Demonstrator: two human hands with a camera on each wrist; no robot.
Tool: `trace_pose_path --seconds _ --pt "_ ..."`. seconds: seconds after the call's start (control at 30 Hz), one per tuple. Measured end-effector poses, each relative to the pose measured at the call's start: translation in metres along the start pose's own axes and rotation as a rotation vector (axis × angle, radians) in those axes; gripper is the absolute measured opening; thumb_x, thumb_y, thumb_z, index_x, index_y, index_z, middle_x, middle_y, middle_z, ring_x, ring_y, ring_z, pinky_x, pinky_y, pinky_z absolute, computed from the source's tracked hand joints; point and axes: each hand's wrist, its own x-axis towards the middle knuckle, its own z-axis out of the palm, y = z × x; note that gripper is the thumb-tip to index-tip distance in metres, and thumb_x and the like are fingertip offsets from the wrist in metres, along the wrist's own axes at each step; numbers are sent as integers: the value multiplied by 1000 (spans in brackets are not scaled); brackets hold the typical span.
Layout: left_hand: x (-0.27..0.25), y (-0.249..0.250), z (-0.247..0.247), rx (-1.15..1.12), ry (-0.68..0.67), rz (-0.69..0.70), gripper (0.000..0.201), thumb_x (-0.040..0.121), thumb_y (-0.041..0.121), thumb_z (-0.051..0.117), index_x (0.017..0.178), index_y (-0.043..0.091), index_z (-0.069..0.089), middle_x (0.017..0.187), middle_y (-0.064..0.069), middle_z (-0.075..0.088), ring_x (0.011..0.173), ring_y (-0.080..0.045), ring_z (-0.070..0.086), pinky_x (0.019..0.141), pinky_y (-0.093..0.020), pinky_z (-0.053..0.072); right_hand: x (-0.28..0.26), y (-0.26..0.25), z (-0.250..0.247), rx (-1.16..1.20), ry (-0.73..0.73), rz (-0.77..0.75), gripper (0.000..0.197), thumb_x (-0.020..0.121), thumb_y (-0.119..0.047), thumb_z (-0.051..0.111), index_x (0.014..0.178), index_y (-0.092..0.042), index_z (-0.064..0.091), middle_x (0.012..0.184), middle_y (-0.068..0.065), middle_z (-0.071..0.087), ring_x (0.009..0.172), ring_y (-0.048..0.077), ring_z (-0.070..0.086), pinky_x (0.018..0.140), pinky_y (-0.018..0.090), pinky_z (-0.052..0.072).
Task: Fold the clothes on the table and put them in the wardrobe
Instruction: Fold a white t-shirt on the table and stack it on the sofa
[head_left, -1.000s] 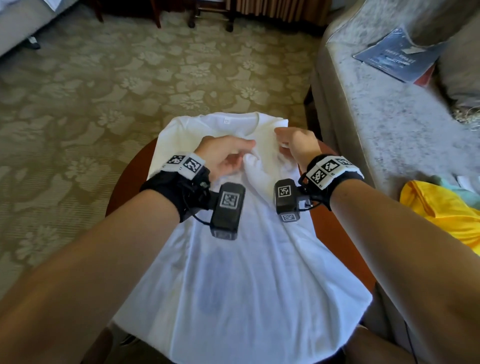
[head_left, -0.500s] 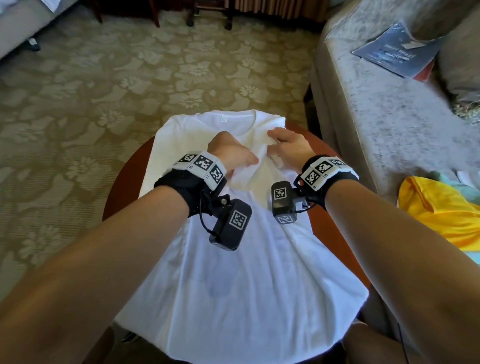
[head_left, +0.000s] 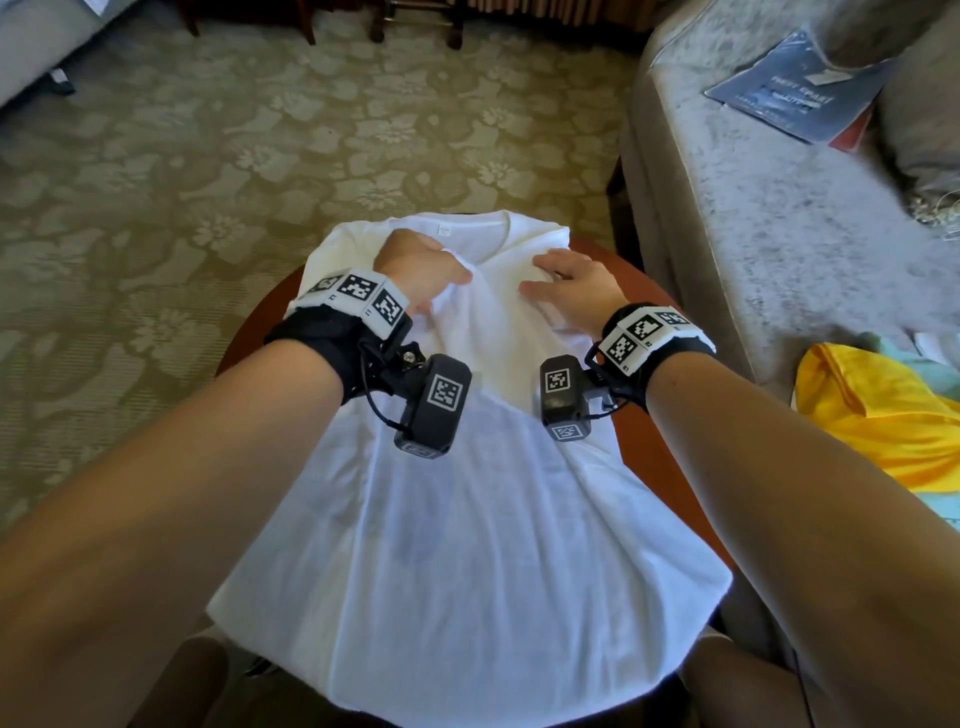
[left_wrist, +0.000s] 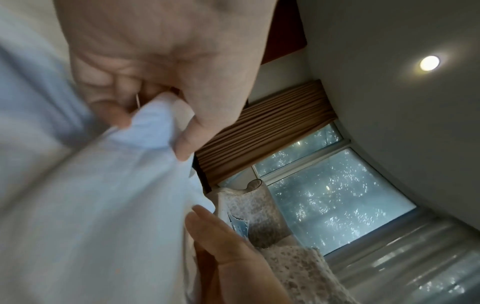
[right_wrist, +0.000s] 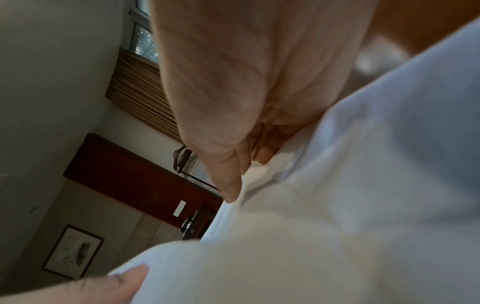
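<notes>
The fingers (left_wrist: 184, 148) of our left hand (head_left: 421, 275) are curled and pinch a bunched fold of the white T-shirt (head_left: 467, 545), thumb on one side and fingertips on the other, as the left wrist view shows close up. In the head view that fold rises as a small ridge just below the collar, between our two hands. Our right hand (head_left: 571, 291) lies flat on the shirt's chest to the right of the ridge, its fingers straight and slightly spread, pressing the cloth down; it grips nothing. In the right wrist view the palm and thumb rest against the white fabric, though the picture is blurred there.

The T-shirt lies spread on the round reddish-brown bench (head_left: 675, 467), collar at the far edge and hem towards us, where it hangs over the near rim. A small label shows inside the neckline. The bench's wood shows at the left and right of the shirt.

To our right stands a grey sofa (head_left: 779, 234) with a dark blue booklet (head_left: 789, 93) lying on its seat. Nearer to us on the same side lies a yellow garment (head_left: 872, 415), with a pale turquoise cloth (head_left: 924, 364) partly under it. The floor is covered by a beige carpet (head_left: 208, 182) with a flower pattern. Each wrist carries a black strap with black-and-white markers and a small camera.
</notes>
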Motion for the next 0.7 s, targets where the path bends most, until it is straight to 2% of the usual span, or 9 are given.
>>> trace_pose_path --seconds 0.07,0.13,0.23,0.33,0.37,0.43,0.5,0.6,0.7 --pt "5 -6 -8 85 49 13 17 79 13 75 76 16 59 87 -5 62 85 -25 61 82 -37 58 0 2 1 23 1 16 54 91 -31 68 142 -23 53 157 -7 32 139 15 39 112 35 40" --pt "8 -14 -12 282 88 40 14 76 17 78 81 10 67 92 -10 69 87 -27 66 80 -36 57 -1 2 1 68 -7 37 53 90 -30 69 141 -25 54 157 -10 32 137 16 41 101 41 52" --pt "8 -24 -13 440 109 12 20 74 19 78 82 3 71 79 -10 71 67 -24 68 56 -28 52 0 3 0 134 -14 58 53 89 -25 70 140 -26 55 153 -10 38 131 17 45 90 40 57" --pt "2 -26 -14 493 136 8 22 74 21 77 73 5 62 73 -9 64 57 -19 57 45 -24 38 -2 11 -1 358 80 104 48 85 -16 73 131 -23 62 134 -2 59 119 19 58 97 40 54" --pt "-1 -26 -15 512 134 28 24 74 23 77 76 7 59 78 -9 63 62 -20 57 48 -24 38 -5 14 -1 437 127 119 44 84 -14 73 126 -23 65 127 0 64 114 18 62 99 38 52" --pt "-10 -25 -15 537 139 63 37 76 25 75 101 6 57 105 -11 59 94 -27 59 69 -29 46 -18 22 -4 513 182 151 32 83 -10 72 111 -25 70 116 2 69 103 18 68 94 34 55" --pt "-24 -23 -14 587 142 92 51 79 26 72 122 9 51 127 -15 49 119 -33 47 89 -37 44 -39 28 -9 533 191 167 25 83 -4 70 103 -18 71 106 9 72 95 24 72 89 34 58" --pt "-58 -21 -7 590 83 132 37 82 22 67 116 10 59 128 -15 53 120 -33 49 95 -36 44 -82 31 -15 535 157 186 20 88 0 65 106 -6 69 98 14 71 92 26 70 83 28 58" --pt "-104 -21 6 582 -17 186 25 83 18 65 105 6 67 116 -12 65 110 -32 59 92 -33 48 -132 35 -14 481 94 237 13 90 -1 65 99 -8 70 103 14 71 101 27 69 86 28 58"
